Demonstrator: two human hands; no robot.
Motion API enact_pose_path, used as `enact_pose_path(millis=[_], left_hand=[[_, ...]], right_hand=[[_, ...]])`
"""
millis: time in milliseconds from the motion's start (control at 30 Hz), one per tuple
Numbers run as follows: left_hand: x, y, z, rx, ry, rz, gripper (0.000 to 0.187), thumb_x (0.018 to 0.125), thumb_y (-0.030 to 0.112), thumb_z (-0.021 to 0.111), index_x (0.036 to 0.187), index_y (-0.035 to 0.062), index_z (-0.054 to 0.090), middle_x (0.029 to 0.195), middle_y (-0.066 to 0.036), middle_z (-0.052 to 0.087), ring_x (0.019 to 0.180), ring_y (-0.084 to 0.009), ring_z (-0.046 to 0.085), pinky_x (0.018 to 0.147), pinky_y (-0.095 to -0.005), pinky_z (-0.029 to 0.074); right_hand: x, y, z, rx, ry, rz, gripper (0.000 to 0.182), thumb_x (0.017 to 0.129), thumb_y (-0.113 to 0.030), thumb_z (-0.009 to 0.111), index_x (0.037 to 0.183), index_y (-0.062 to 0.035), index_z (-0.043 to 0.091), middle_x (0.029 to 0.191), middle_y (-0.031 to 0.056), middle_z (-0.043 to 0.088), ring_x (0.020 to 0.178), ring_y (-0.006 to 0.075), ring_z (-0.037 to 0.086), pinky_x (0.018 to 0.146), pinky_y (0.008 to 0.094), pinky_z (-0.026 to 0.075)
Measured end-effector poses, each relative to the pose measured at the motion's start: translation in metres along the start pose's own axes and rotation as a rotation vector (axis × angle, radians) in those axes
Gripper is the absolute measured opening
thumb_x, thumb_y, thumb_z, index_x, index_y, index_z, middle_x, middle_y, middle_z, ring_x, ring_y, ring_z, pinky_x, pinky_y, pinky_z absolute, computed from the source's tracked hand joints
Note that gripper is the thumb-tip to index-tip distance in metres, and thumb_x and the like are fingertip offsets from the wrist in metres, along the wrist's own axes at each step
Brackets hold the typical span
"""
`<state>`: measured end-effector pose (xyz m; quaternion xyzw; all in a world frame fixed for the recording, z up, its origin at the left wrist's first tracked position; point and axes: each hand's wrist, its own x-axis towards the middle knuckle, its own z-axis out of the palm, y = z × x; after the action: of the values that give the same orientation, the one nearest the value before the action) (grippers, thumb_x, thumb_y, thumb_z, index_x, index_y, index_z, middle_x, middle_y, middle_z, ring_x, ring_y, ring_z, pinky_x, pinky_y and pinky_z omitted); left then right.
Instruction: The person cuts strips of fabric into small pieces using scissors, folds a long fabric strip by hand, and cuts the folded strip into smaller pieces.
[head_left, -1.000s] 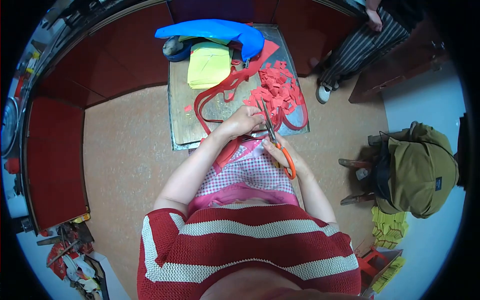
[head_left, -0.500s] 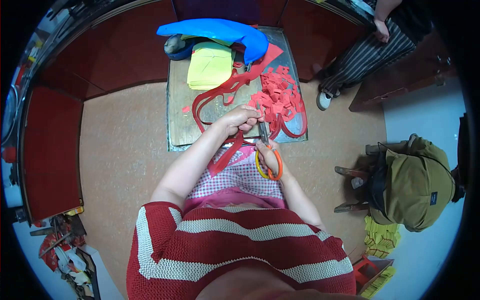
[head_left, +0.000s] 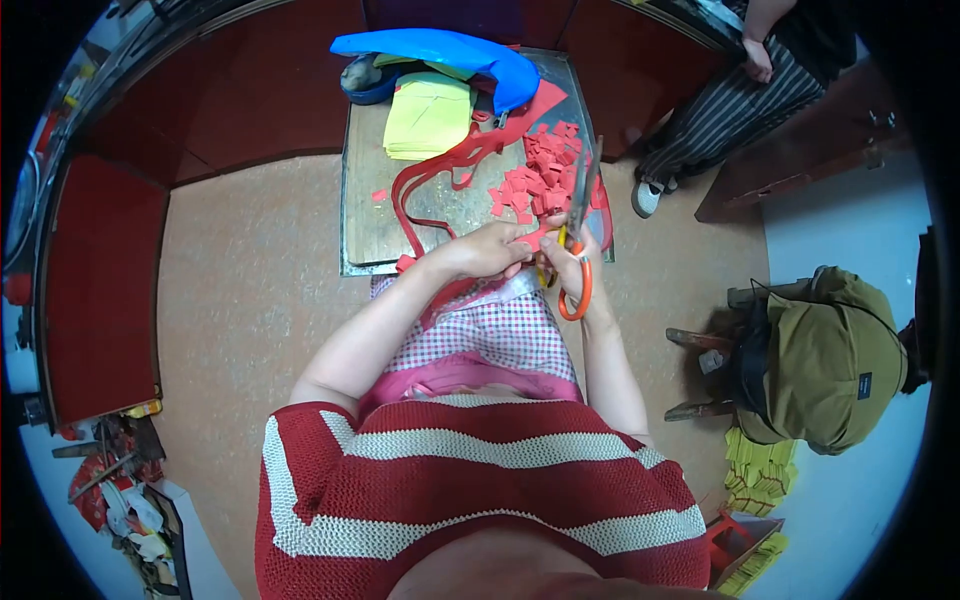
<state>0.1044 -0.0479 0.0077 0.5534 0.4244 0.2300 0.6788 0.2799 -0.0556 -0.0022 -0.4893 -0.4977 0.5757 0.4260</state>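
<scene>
low table [head_left: 365,235], red scraps [head_left: 545,175] (heaped), yellow sheets [head_left: 428,115]

Scissors [head_left: 578,215]: shiny metal blades, glossy orange plastic handles; matt red paper scraps [head_left: 535,180]

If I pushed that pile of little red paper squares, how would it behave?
The red paper squares would probably scatter, since they lie loose and overlapping. They look thin and light, so likely to flutter or slide across the metal tabletop.

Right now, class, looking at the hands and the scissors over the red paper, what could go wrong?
The left hand pinches red paper right beside the scissors, so the blades may nick a finger. The pile of cut red pieces lies near the board's right edge and could be swept off.
</scene>
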Motion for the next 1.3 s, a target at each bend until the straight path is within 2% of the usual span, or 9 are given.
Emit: enact_pose_path(millis=[233, 333, 433, 567, 767, 933, 1067, 1233, 1300], left_hand=[[-0.003, -0.005, -0.011, -0.336, 0.134, -0.057, 0.017, 0.094, 0.017, 0.047, 0.093, 0.0029, 0.057, 0.056, 0.005, 0.044, 0.041, -0.0019, 0.032, 0.037, -0.0181, 0.023], [0.000, -0.004, -0.013, -0.374, 0.177, -0.059, 0.017, 0.094, 0.016, 0.048, 0.095, 0.0023, 0.057, 0.055, 0.005, 0.044, 0.042, -0.0018, 0.031, 0.037, -0.0182, 0.022], [0.004, -0.004, -0.011, -0.311, 0.153, -0.035, 0.016, 0.094, 0.016, 0.048, 0.094, 0.0028, 0.057, 0.055, 0.005, 0.044, 0.042, -0.0018, 0.031, 0.038, -0.0185, 0.022], [0.008, -0.001, -0.008, -0.242, 0.122, -0.030, 0.016, 0.093, 0.016, 0.048, 0.091, 0.0037, 0.058, 0.054, 0.005, 0.042, 0.042, -0.0020, 0.032, 0.038, -0.0191, 0.022], [0.017, -0.002, -0.016, -0.242, 0.092, -0.016, 0.014, 0.091, 0.014, 0.050, 0.089, 0.0037, 0.058, 0.053, 0.006, 0.043, 0.041, -0.0024, 0.033, 0.037, -0.0195, 0.023], [0.034, -0.010, -0.023, -0.282, 0.060, -0.039, 0.013, 0.089, 0.013, 0.051, 0.085, 0.0038, 0.059, 0.052, 0.005, 0.043, 0.039, -0.0030, 0.033, 0.036, -0.0200, 0.023], [0.037, -0.007, -0.023, -0.291, 0.053, -0.065, 0.012, 0.088, 0.011, 0.051, 0.083, 0.0039, 0.059, 0.051, 0.005, 0.044, 0.039, -0.0034, 0.033, 0.036, -0.0204, 0.023], [0.037, -0.009, -0.022, -0.291, 0.043, -0.072, 0.012, 0.087, 0.010, 0.051, 0.084, 0.0037, 0.060, 0.051, 0.005, 0.044, 0.038, -0.0036, 0.033, 0.036, -0.0208, 0.023], [0.040, -0.010, -0.021, -0.284, 0.049, -0.025, 0.012, 0.087, 0.011, 0.051, 0.085, 0.0034, 0.060, 0.050, 0.004, 0.044, 0.037, -0.0039, 0.033, 0.035, -0.0211, 0.023]], right_hand=[[-0.026, 0.009, -0.020, -0.015, -0.242, 0.162, 0.027, 0.089, -0.025, 0.059, 0.104, -0.0053, 0.047, 0.080, 0.0004, 0.056, 0.059, 0.0045, 0.048, 0.051, 0.0203, 0.040], [-0.037, 0.011, -0.020, -0.094, -0.355, 0.179, 0.044, 0.087, -0.039, 0.062, 0.107, -0.0031, 0.047, 0.083, 0.0014, 0.055, 0.068, 0.0057, 0.050, 0.057, 0.0214, 0.042], [-0.039, 0.011, -0.017, -0.258, -0.389, 0.167, 0.069, 0.081, -0.056, 0.061, 0.113, 0.0023, 0.045, 0.090, 0.0077, 0.055, 0.082, 0.0160, 0.053, 0.073, 0.0301, 0.045], [-0.032, 0.020, -0.015, -0.320, -0.354, 0.057, 0.068, 0.081, -0.058, 0.060, 0.112, 0.0014, 0.047, 0.088, 0.0083, 0.055, 0.082, 0.0164, 0.054, 0.073, 0.0309, 0.046], [-0.026, 0.008, -0.002, -0.197, -0.276, 0.222, 0.036, 0.094, -0.041, 0.047, 0.094, -0.0055, 0.051, 0.066, -0.0001, 0.050, 0.050, 0.0057, 0.045, 0.044, 0.0213, 0.038], [-0.018, 0.014, -0.007, -0.054, -0.319, 0.307, 0.034, 0.094, -0.039, 0.048, 0.096, -0.0056, 0.050, 0.070, 0.0015, 0.053, 0.054, 0.0079, 0.049, 0.046, 0.0223, 0.041], [-0.014, 0.018, -0.019, -0.105, -0.410, 0.379, 0.041, 0.090, -0.042, 0.055, 0.107, -0.0052, 0.047, 0.087, 0.0095, 0.058, 0.071, 0.0139, 0.056, 0.057, 0.0264, 0.047], [-0.015, 0.020, -0.023, -0.141, -0.442, 0.216, 0.039, 0.090, -0.039, 0.056, 0.106, -0.0049, 0.047, 0.093, 0.0090, 0.056, 0.083, 0.0127, 0.055, 0.067, 0.0278, 0.046], [-0.011, 0.027, -0.019, -0.271, -0.391, 0.152, 0.033, 0.091, -0.035, 0.055, 0.103, -0.0052, 0.048, 0.085, 0.0060, 0.055, 0.075, 0.0108, 0.053, 0.062, 0.0260, 0.045]])
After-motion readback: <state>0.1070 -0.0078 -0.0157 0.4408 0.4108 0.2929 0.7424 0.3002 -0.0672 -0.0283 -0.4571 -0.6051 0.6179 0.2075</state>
